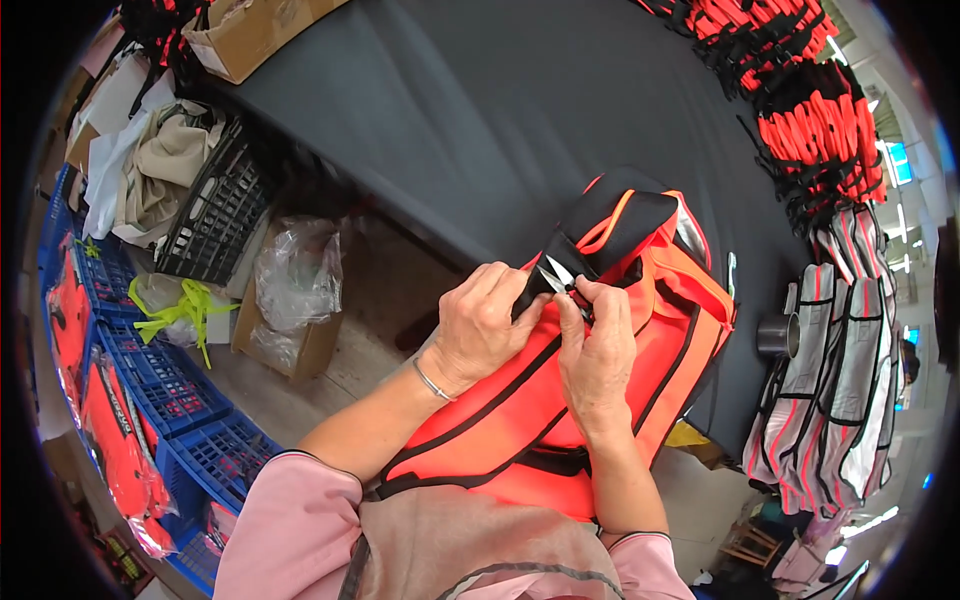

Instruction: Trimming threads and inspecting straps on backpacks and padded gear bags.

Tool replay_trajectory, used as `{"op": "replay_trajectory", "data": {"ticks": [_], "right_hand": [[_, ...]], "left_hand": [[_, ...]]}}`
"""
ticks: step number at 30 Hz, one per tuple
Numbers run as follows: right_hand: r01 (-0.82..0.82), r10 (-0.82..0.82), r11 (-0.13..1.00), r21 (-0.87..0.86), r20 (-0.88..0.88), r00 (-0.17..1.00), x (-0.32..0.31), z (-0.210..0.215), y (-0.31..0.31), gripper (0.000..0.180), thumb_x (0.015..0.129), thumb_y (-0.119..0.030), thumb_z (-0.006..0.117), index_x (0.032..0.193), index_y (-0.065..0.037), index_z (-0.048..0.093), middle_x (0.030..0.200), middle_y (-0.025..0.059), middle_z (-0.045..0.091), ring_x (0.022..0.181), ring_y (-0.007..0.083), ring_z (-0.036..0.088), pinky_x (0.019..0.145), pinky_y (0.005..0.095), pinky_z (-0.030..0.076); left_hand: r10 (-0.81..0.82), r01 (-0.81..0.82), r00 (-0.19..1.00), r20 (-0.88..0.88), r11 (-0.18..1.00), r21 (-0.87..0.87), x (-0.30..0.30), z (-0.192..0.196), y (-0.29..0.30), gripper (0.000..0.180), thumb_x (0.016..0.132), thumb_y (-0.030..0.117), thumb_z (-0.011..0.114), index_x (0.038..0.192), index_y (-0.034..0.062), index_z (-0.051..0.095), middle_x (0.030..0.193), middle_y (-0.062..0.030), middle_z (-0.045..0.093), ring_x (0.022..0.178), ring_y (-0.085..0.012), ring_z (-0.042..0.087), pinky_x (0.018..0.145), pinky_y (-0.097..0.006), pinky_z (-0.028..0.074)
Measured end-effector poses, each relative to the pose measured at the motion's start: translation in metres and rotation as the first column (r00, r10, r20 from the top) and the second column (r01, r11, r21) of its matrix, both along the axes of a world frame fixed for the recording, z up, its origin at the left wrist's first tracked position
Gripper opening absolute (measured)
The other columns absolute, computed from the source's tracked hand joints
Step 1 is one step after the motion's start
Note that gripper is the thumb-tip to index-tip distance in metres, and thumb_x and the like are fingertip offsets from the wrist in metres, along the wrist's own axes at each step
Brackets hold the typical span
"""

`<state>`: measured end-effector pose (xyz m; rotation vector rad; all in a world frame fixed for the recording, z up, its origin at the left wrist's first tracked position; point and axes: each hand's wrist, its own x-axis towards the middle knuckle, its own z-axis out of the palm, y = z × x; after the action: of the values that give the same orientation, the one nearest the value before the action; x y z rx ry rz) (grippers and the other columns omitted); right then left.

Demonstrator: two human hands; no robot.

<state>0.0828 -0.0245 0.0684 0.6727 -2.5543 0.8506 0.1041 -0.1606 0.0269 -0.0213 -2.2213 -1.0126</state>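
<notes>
A bright orange-red bag (500,428) with black trim lies in front of me, partly on the black-covered table and partly against my apron. Thread snips (555,271) with pointed silver blades, spread apart, stick out from my right hand (603,368), whose thumb and fingers are closed round them. Close by on the left, my left hand (482,322) is closed in a pinch on the black edge of the bag. The blades lie over this black part, near the left fingertips. The snips' handles are mostly hidden in my right hand.
The black tablecloth (400,110) stretches away ahead. Stacked orange-and-black pieces (815,135) and grey pieces (825,380) line the right side. A cardboard box (235,45) stands at the far left. Blue crates (165,375), a black crate (215,215) and plastic-filled carton (290,335) are left.
</notes>
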Motion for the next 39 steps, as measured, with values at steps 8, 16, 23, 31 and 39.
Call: {"op": "replay_trajectory", "data": {"ticks": [8,16,23,31,39], "right_hand": [[0.08,-0.076,0.996,0.04,-0.096,0.993,-0.001,0.0,-0.003,0.024,0.083,-0.007,0.075,0.1,-0.001,0.061,0.089,0.0123,0.062,0.083,0.0301,0.062,0.073,0.0391,0.051],[0.06,-0.06,0.998,-0.011,-0.017,0.998,-0.008,0.005,0.0,0.018,0.082,-0.007,0.075,0.093,-0.002,0.061,0.084,0.01,0.061,0.077,0.0283,0.062,0.067,0.0373,0.051],[0.082,-0.081,0.996,0.026,-0.045,0.996,-0.008,-0.003,-0.002,0.018,0.084,-0.009,0.075,0.092,-0.002,0.061,0.083,0.0108,0.062,0.073,0.0278,0.063,0.065,0.0367,0.051],[0.071,-0.07,0.997,0.028,-0.027,0.997,-0.013,-0.005,0.0,0.019,0.083,-0.007,0.076,0.095,-0.002,0.062,0.083,0.0096,0.062,0.072,0.0246,0.063,0.064,0.0347,0.052],[0.271,-0.191,0.912,-0.307,0.267,0.945,-0.026,0.005,0.045,0.017,0.089,-0.006,0.073,0.1,0.002,0.062,0.084,0.0082,0.062,0.071,0.0144,0.059,0.065,0.028,0.049]], "left_hand": [[-0.003,0.004,1.0,-0.021,1.0,0.026,0.001,-0.003,0.001,0.027,0.071,0.009,0.081,0.088,-0.0016,0.063,0.075,-0.0126,0.06,0.066,-0.0304,0.061,0.057,-0.037,0.05],[-0.008,0.008,1.0,0.006,1.0,0.006,-0.001,-0.006,0.003,0.026,0.072,0.009,0.081,0.088,-0.0004,0.063,0.075,-0.0121,0.058,0.066,-0.0306,0.06,0.057,-0.038,0.05],[-0.001,0.002,0.999,0.038,1.0,-0.03,-0.002,-0.011,0.003,0.025,0.075,0.01,0.079,0.08,0.0026,0.056,0.074,-0.0102,0.055,0.069,-0.0279,0.061,0.056,-0.037,0.051],[-0.007,0.008,1.0,0.03,0.999,-0.034,-0.004,-0.014,0.003,0.026,0.074,0.011,0.08,0.081,0.0022,0.057,0.075,-0.0102,0.057,0.069,-0.0281,0.061,0.057,-0.037,0.051],[0.007,-0.016,0.991,0.132,0.998,0.064,-0.01,-0.015,-0.002,0.03,0.077,0.017,0.082,0.082,-0.0002,0.057,0.07,-0.0125,0.054,0.062,-0.0311,0.055,0.055,-0.038,0.046]]}}
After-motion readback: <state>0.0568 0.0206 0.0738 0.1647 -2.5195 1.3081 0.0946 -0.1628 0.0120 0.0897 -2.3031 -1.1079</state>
